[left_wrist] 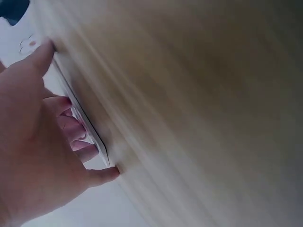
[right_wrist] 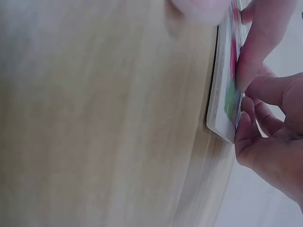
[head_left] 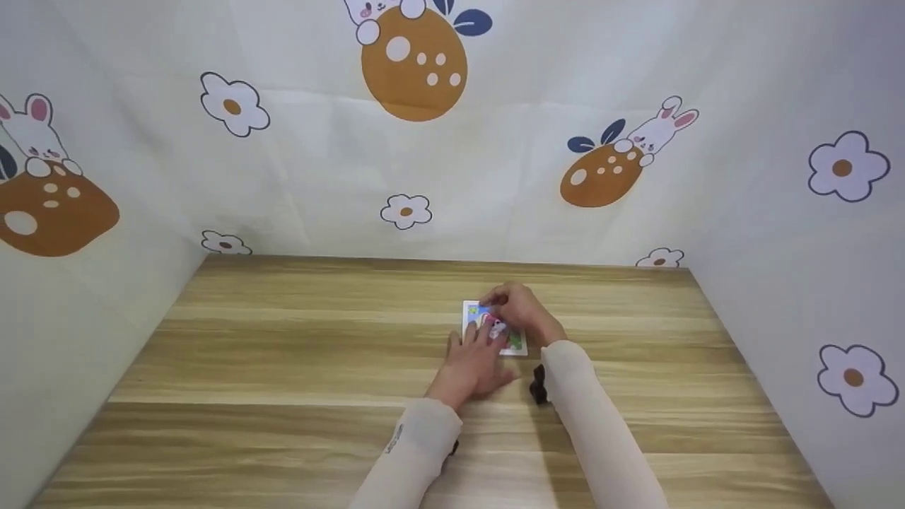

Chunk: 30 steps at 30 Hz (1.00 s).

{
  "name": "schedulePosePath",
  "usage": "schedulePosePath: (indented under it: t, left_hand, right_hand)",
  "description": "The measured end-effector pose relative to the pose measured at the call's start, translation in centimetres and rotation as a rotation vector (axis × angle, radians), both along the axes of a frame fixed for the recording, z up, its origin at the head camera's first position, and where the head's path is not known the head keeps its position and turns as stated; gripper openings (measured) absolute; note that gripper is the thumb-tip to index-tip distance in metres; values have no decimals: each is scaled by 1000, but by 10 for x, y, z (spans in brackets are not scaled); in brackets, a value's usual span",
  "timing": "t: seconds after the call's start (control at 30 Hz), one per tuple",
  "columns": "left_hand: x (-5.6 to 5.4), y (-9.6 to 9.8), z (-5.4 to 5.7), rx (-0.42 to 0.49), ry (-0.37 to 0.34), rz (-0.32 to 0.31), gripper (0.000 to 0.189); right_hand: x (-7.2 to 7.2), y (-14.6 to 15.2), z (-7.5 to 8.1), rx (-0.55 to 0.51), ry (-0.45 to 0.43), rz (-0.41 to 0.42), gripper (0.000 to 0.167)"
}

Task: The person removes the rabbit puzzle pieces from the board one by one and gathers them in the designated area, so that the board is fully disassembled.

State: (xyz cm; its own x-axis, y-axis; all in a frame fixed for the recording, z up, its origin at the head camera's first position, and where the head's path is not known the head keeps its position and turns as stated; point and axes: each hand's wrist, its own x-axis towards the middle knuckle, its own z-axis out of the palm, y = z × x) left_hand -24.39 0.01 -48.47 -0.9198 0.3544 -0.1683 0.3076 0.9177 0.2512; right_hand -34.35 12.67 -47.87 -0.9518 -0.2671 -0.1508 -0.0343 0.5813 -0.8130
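Observation:
A small rectangular picture board (head_left: pixel 470 305) with a pale border lies flat on the table. A pink and white cartoon figure shows on it over blue and green. My left hand (head_left: pixel 470 367) rests on the near part of the board, fingers spread and fairly straight, thumb out to the right. In the left wrist view, this hand (left_wrist: pixel 35 137) spans the board's thin edge (left_wrist: pixel 87 118). Over the upper right of the board is my right hand (head_left: pixel 523 311), fingers bent. In the right wrist view, its fingertips (right_wrist: pixel 244 125) meet the picture surface; I cannot tell whether they pinch anything.
The wood-grain table (head_left: pixel 283 353) extends around the board. A pale cloth backdrop (head_left: pixel 318 155) with rabbits, orange fruit and flowers rises behind the table and along both sides. Dark wrist-worn pieces (head_left: pixel 539 385) show beside the sleeves.

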Motion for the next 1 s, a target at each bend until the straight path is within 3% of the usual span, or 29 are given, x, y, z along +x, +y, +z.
schedulePosePath:
  t: [0.33,0.6,0.77,1.0]
  left_hand:
    - [1,4,4,47,-55,57,81]
    - [2,6,6,66,-84,84,82]
    - [1,5,5,100,-98,90,82]
    - [0,5,6,98,-94,93,82]
  right_hand:
    - [-3,-1,0,56,11,33,18]
    - [-3,-3,4,139,52,80,21]
    - [-4,-5,7,159,13,89,23]
    - [-5,-5,7,112,1,99,23]
